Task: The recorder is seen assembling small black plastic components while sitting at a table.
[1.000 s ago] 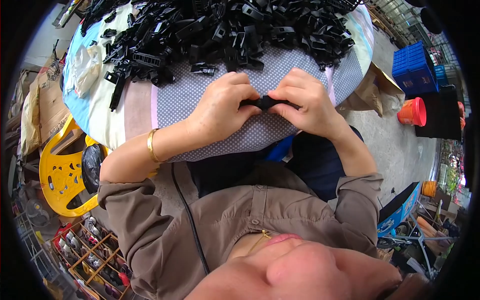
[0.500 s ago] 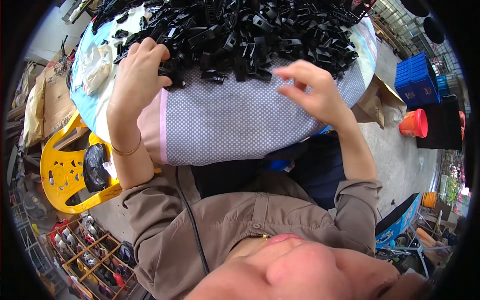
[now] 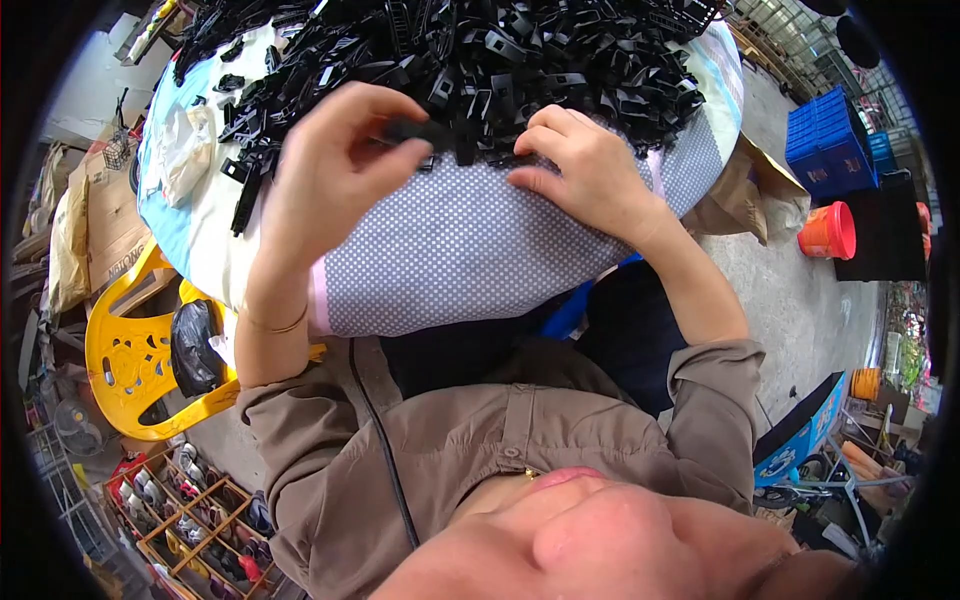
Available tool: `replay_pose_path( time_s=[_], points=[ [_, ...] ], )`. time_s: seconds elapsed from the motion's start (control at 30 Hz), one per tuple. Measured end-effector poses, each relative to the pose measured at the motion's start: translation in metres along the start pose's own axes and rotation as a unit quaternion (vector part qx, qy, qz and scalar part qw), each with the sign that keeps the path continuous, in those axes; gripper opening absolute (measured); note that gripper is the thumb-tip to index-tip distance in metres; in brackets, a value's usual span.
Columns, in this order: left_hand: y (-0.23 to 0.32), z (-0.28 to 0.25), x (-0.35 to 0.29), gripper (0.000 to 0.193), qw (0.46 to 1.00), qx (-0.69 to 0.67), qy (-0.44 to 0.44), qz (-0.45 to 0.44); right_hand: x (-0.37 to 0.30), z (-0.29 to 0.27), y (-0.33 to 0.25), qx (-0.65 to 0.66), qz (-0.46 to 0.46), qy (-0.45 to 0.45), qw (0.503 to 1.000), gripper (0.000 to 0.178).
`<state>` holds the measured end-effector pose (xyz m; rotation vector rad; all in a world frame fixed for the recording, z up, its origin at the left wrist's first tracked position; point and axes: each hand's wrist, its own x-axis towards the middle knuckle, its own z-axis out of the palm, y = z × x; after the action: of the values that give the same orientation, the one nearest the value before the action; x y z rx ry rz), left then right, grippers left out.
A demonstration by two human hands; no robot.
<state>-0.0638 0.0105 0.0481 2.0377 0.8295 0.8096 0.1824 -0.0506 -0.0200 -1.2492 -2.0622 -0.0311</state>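
A heap of black plastic pieces (image 3: 520, 60) covers the far part of a cloth-covered round table (image 3: 440, 250). My left hand (image 3: 330, 165), smeared by motion, is over the heap's near left edge. Between its thumb and fingers is a black plastic piece (image 3: 410, 130), too blurred to show its exact shape. At the near right edge of the heap, my right hand (image 3: 590, 175) has its fingers curled toward the thumb. Whether a piece lies in that grip is hidden.
A crumpled clear plastic bag (image 3: 188, 155) lies on the table's left. A yellow plastic chair (image 3: 125, 350) stands at the left, above a rack of shoes (image 3: 205, 520). To the right are a blue crate (image 3: 828, 145), a red bucket (image 3: 828, 230) and a brown paper sack (image 3: 745, 190).
My left hand has moved right and nearer from the heap's left side, with a black piece in it. My right hand has shifted slightly left, its fingers curling in.
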Motion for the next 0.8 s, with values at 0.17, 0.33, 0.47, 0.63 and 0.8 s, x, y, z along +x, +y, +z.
replay_pose_path(
  time_s=[0.17, 0.33, 0.47, 0.63, 0.8],
  points=[
    [-0.021, 0.048, -0.005, 0.023, 0.988, -0.041, -0.131, -0.072, -0.004, -0.009, 0.014, 0.054, 0.050, -0.047, 0.996, 0.015],
    [-0.016, 0.058, -0.009, 0.026, 0.988, 0.092, -0.123, 0.022, -0.018, -0.045, -0.003, 0.238, 0.202, -0.119, 0.943, 0.029],
    [-0.012, 0.063, -0.012, 0.025, 0.983, 0.115, -0.127, 0.059, -0.034, -0.040, -0.008, 0.161, 0.166, -0.130, 0.964, 0.021],
    [-0.016, 0.070, -0.020, 0.023, 0.964, 0.181, -0.147, 0.126, -0.037, -0.040, -0.007, 0.052, 0.077, -0.077, 0.993, 0.023],
    [-0.008, 0.048, -0.001, 0.034, 0.966, 0.050, -0.251, -0.029, -0.038, -0.038, -0.008, 0.040, 0.077, -0.078, 0.993, 0.029]
  ],
)
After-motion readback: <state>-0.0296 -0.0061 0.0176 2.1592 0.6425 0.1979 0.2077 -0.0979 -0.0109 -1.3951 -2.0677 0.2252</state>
